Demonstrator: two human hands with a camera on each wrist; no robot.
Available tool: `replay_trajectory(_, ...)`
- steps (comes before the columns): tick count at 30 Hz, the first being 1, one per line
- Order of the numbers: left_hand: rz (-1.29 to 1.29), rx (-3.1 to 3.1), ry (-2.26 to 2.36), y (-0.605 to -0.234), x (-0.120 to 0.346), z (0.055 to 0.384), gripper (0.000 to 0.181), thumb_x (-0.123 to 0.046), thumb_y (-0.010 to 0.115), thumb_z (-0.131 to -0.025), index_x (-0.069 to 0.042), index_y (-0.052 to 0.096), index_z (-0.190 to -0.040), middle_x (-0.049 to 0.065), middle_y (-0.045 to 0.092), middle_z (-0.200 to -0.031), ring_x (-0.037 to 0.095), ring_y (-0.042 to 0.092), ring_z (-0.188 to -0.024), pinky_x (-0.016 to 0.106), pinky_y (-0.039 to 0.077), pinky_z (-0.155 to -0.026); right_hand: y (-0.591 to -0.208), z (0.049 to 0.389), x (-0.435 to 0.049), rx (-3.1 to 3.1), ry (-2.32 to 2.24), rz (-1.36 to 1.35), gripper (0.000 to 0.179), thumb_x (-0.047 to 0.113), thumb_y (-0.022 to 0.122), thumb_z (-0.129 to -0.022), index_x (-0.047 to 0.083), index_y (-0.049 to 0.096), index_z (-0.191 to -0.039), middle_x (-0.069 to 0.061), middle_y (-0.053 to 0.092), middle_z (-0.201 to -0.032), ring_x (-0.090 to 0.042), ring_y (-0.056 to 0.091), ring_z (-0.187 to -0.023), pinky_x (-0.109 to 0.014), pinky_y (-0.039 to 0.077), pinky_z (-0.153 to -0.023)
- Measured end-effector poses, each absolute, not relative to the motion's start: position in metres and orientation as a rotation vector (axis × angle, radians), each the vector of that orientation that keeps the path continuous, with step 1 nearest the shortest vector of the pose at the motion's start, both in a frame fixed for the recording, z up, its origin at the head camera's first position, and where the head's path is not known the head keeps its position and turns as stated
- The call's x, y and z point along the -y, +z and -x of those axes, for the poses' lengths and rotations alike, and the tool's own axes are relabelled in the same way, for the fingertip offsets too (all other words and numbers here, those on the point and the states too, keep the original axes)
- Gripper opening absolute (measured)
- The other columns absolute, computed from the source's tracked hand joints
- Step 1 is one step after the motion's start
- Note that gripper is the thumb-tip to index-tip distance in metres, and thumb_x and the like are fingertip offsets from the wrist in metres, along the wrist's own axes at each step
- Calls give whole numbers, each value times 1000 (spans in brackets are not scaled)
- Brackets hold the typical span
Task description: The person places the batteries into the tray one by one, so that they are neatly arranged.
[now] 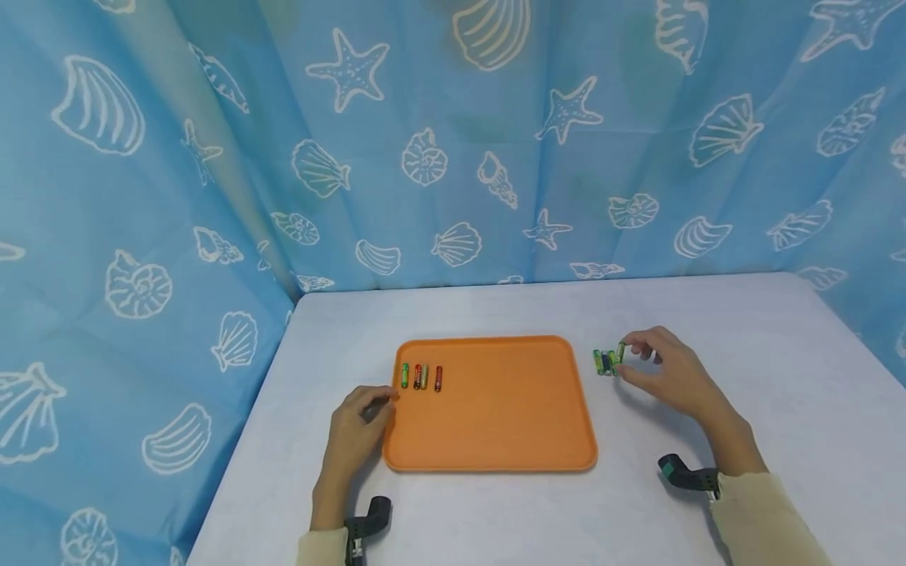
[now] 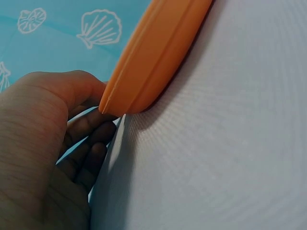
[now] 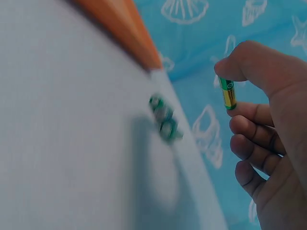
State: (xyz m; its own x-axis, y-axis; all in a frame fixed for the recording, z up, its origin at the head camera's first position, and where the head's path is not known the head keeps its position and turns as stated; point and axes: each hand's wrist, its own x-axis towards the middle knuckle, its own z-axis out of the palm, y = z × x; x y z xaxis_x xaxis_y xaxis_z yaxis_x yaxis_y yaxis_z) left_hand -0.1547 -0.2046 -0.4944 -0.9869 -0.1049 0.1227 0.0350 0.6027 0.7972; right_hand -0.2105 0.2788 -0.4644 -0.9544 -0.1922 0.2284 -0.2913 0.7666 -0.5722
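Note:
My right hand (image 1: 668, 369) pinches a green and gold battery (image 3: 228, 93) end to end between thumb and forefinger, the other fingers loosely curled. Just left of it, several green and dark batteries (image 1: 605, 362) lie side by side on the table. At the left rim of an orange tray (image 1: 495, 424), my left hand (image 1: 357, 428) holds the edge between thumb and fingers; the fingertips are partly hidden behind the rim in the left wrist view. Inside the tray's upper left stand in a row a green battery (image 1: 405, 376), a red and black one (image 1: 418, 376), a gold one (image 1: 425, 377) and, spaced apart, a red one (image 1: 439, 379).
A white cloth (image 1: 495, 519) covers the table under the tray. Behind it and along the left hangs a blue curtain (image 1: 439, 102) with shell and starfish prints. Each wrist wears a black camera mount (image 1: 686, 475).

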Motion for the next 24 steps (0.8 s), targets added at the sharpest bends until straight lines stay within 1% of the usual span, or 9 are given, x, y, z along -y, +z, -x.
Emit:
replay_trajectory(4, -55, 2676, -1317, -494, 203, 156, 17, -18, 70, -94, -22, 73, -111, -8, 64, -114, 13, 61, -111, 37, 51, -100, -451, 205, -260, 2773, 961, -429, 40, 27, 78, -87, 8, 62, -119, -8, 56, -101, -22, 49, -91, -37, 46, -73)
replay_trajectory(9, -57, 2687, -1289, -493, 204, 155, 18, -18, 70, -94, -22, 73, -112, -6, 64, -115, 16, 61, -112, 40, 51, -99, -433, 200, -235, 2725, 979, -509, 39, 25, 79, -86, 9, 63, -118, -6, 56, -99, -23, 51, -91, -42, 48, -76)
replay_trajectory(14, -46, 2685, -1292, -490, 206, 156, 17, -17, 70, -94, -22, 73, -111, -7, 64, -114, 13, 61, -111, 35, 51, -99, -415, 195, -214, 2699, 977, -549, 39, 22, 80, -85, 11, 64, -118, 0, 55, -98, -21, 51, -90, -39, 50, -75)
replay_trajectory(17, -36, 2669, -1304, -489, 207, 157, 18, -16, 70, -94, -21, 73, -111, -6, 64, -114, 14, 61, -111, 36, 51, -99, -411, 195, -202, 2684, 997, -582, 38, 24, 80, -85, 13, 64, -117, 2, 53, -98, -18, 51, -88, -38, 50, -74)
replay_trajectory(20, -44, 2676, -1304, -489, 206, 157, 19, -17, 70, -94, -21, 73, -112, -5, 64, -115, 15, 60, -112, 39, 51, -100, -411, 196, -192, 2676, 1030, -621, 38, 26, 80, -85, 14, 63, -117, 3, 53, -98, -15, 49, -88, -39, 50, -74)
replay_trajectory(24, -74, 2688, -1322, -491, 204, 155, 19, -17, 71, -93, -21, 74, -112, -6, 65, -114, 16, 60, -113, 41, 49, -101, -414, 193, -182, 2680, 1101, -647, 39, 27, 80, -86, 15, 63, -119, 5, 53, -100, -15, 48, -91, -39, 49, -77)
